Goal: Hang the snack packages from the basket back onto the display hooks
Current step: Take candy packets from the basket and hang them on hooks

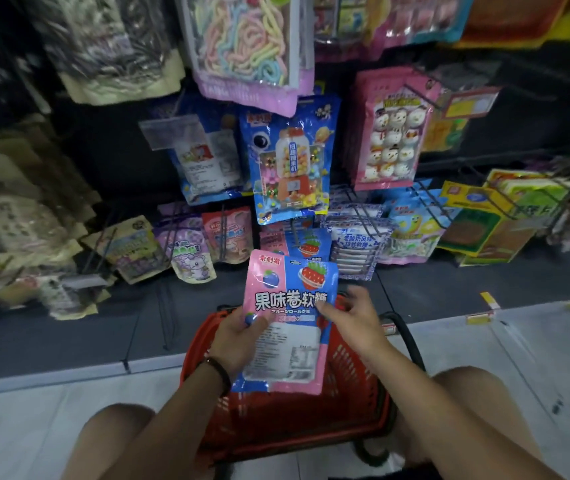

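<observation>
Snack packs (288, 317), two in pink and blue, are held over the red basket (349, 393), just below the lowest hooks (293, 233). The upper pack (290, 289) is upright with its printed face shown. The lower pack (283, 358) is turned back-side up. Both are gripped at the left edge by the left hand (238, 337), thumb on top. The upper pack's right edge is pinched by the right hand (349, 320), whose other fingers are spread behind it.

Left hand (238, 336): forearm extended, dark wristband (216, 370), thumb across snack packages (290, 306), fingers behind. Right hand (352, 317): forearm extended, thumb and fingers pinching the packages' right edge.
</observation>
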A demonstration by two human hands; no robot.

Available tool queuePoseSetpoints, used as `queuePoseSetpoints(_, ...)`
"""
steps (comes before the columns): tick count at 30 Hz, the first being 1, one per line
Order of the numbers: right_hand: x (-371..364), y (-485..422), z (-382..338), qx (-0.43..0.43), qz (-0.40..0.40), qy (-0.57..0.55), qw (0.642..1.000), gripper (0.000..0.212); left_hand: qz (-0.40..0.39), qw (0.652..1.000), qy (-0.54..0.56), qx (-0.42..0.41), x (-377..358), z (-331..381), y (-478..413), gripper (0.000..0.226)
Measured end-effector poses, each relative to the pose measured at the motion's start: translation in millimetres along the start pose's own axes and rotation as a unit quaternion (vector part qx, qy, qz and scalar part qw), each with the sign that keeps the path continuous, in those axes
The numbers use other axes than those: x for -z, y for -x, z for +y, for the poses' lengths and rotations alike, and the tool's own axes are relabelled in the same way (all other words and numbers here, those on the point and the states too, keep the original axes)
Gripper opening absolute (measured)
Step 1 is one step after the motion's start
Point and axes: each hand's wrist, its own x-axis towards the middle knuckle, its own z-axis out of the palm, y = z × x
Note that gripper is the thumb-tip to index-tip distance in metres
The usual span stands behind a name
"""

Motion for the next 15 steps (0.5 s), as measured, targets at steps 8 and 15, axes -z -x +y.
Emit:
queuePoseSetpoints(8, 9.7, 9.4, -11.6, -0.062, -0.129, -0.137, 0.980, 0.015, 0.043, 0.998, 0.021, -0.029, -7.6, 14.6, 7.4, 0.034)
queuePoseSetpoints(15, -8.2, 21.5, -42.0, 0.064, -0.097, -0.129, 0.985, 0.008, 0.097, 0.956, -0.185, -0.207, -43.3, 11.6, 32.5, 0.085)
